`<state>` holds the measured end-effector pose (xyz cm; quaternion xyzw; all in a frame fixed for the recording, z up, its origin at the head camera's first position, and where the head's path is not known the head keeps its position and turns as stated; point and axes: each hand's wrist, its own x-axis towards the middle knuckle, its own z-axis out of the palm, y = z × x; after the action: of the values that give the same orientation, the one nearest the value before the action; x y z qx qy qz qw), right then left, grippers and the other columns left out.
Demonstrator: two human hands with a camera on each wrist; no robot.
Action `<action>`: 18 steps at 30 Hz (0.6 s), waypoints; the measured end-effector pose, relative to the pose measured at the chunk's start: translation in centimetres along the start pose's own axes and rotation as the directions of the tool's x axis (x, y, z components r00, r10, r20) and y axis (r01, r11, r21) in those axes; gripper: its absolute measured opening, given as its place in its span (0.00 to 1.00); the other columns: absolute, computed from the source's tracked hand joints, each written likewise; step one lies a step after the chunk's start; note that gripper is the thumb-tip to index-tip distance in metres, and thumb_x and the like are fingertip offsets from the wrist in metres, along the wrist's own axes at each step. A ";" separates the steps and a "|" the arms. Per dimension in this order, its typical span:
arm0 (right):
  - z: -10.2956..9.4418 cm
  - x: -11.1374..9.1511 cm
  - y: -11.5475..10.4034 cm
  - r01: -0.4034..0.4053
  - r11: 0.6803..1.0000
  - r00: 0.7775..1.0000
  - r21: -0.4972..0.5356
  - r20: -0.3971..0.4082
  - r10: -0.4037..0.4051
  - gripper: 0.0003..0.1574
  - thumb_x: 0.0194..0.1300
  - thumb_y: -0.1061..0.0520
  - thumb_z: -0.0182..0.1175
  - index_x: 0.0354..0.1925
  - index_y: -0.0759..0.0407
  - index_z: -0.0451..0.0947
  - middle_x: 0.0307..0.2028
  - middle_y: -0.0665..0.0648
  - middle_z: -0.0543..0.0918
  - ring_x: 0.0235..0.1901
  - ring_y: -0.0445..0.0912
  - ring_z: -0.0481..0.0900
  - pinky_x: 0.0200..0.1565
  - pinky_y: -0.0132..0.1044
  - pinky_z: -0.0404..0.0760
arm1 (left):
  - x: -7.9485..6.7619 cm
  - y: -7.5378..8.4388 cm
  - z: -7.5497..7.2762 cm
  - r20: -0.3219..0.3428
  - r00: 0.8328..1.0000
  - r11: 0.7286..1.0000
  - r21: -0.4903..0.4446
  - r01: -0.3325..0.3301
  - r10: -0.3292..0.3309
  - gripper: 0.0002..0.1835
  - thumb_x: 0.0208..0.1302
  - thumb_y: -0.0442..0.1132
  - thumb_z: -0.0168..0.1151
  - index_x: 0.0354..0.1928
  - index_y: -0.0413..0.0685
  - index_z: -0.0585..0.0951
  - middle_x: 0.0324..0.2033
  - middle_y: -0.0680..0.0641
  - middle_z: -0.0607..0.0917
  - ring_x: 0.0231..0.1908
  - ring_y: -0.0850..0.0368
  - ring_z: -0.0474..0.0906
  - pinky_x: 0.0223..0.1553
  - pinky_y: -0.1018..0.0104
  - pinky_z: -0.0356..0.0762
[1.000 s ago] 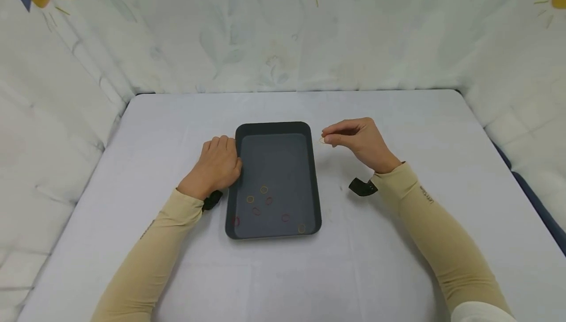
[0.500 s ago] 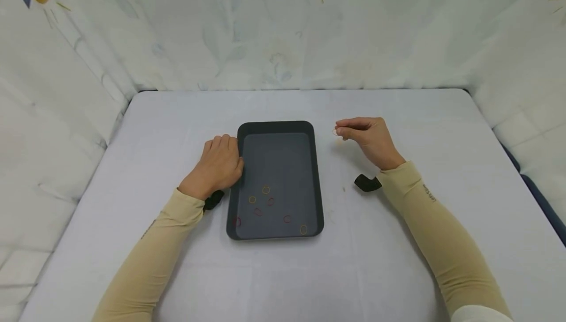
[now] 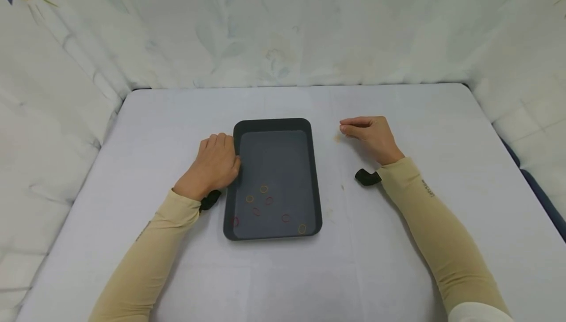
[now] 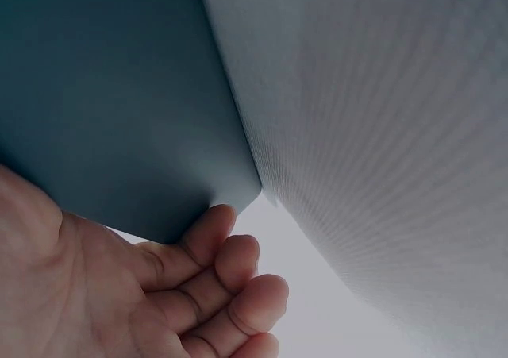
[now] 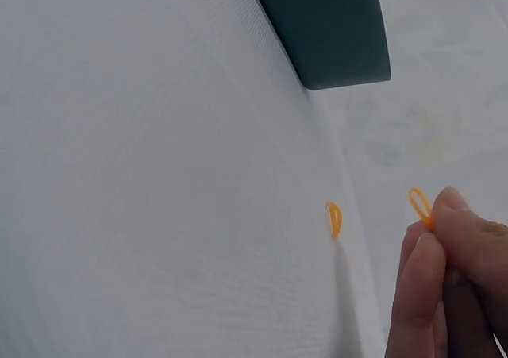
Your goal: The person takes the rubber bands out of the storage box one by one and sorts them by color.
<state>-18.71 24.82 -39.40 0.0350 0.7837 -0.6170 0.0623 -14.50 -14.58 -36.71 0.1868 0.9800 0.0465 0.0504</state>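
My left hand (image 3: 213,162) grips the left rim of a dark grey tray (image 3: 316,184). In the left wrist view, its curled fingers (image 4: 210,235) lie against the tray's outer wall (image 4: 119,104). Right of the tray, my right hand (image 3: 371,137) is raised over the table and pinches a small orange rubber band (image 5: 419,203) between thumb and fingertips. A second orange rubber band (image 5: 334,219) lies on the white cloth below those fingers; it looks faint in the head view. Several small red and yellow rubber bands, among them a yellow one (image 3: 264,189), are scattered over the tray's near half.
A white cloth (image 3: 283,278) covers the table. Patterned pale curtains (image 3: 247,42) hang behind and at both sides. Black wrist mounts (image 3: 368,177) sit under both forearms, the right one close above the cloth.
My right hand has moved right, away from the tray, still pinching a band. The orange band on the cloth has come into view beneath it. My left hand keeps its grip on the tray.
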 end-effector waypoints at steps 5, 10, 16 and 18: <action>-0.1 -0.1 -0.2 -0.023 0.995 1.000 -0.098 0.001 0.024 0.25 0.61 0.46 0.76 0.52 0.56 0.89 0.41 0.38 0.91 0.51 0.35 0.84 0.55 0.26 0.77 | -0.3 0.0 -0.1 -0.005 1.000 1.000 -0.003 0.002 -0.002 0.16 0.75 0.39 0.44 0.50 0.29 0.70 0.43 0.35 0.73 0.49 0.36 0.68 0.58 0.40 0.66; -0.3 -0.1 -0.3 -0.058 0.972 0.998 -0.229 -0.001 0.059 0.21 0.62 0.45 0.75 0.50 0.52 0.90 0.45 0.43 0.92 0.46 0.34 0.84 0.53 0.28 0.77 | -0.5 0.0 0.0 -0.010 1.000 1.000 -0.003 0.000 0.000 0.16 0.75 0.39 0.45 0.49 0.29 0.70 0.42 0.35 0.72 0.48 0.37 0.68 0.57 0.41 0.66; -0.2 -0.1 -0.6 -0.084 0.931 0.996 -0.356 0.003 0.091 0.19 0.63 0.45 0.73 0.50 0.50 0.90 0.55 0.55 0.90 0.56 0.41 0.80 0.57 0.36 0.75 | -0.7 0.0 -0.1 -0.016 1.000 1.000 -0.003 0.003 -0.003 0.14 0.75 0.39 0.46 0.46 0.31 0.70 0.40 0.36 0.72 0.47 0.38 0.68 0.56 0.42 0.66; -0.2 -0.1 -0.6 -0.083 0.925 0.996 -0.371 0.006 0.092 0.18 0.64 0.46 0.73 0.50 0.49 0.90 0.56 0.57 0.89 0.60 0.45 0.79 0.58 0.38 0.75 | -0.8 -0.1 0.0 -0.017 1.000 1.000 -0.003 0.006 -0.006 0.13 0.75 0.39 0.46 0.46 0.31 0.70 0.40 0.36 0.72 0.47 0.38 0.68 0.56 0.42 0.66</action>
<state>-18.73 24.82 -38.74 0.0502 0.8829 -0.4551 0.1043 -13.84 -14.94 -36.62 0.1835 0.9809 0.0495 0.0425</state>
